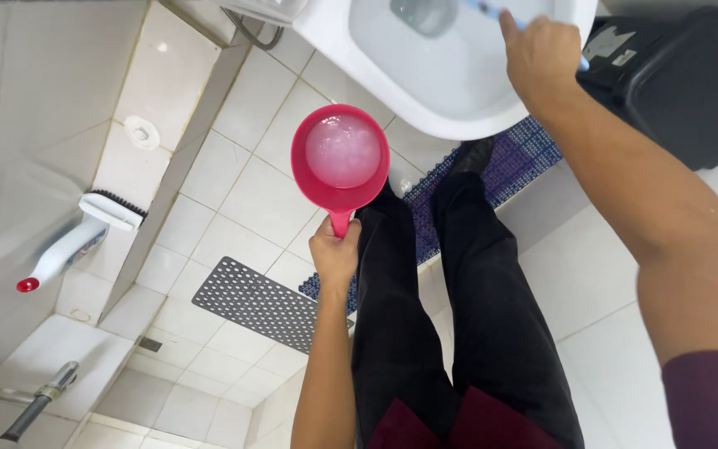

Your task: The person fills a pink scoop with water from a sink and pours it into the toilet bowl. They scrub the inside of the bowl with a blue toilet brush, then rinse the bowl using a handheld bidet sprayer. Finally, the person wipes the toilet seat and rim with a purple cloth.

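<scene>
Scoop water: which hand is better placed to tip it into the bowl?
Left, probably. The left hand already grips the scoop by its handle, beside the toilet bowl; the right hand is busy holding a blue handle over it.

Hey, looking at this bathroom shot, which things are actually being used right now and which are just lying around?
In use:
left hand holding the pink water scoop
right hand gripping a blue-handled tool over the toilet bowl

Lying about:
white scrub brush
grey perforated mat
black bin
purple mat
</scene>
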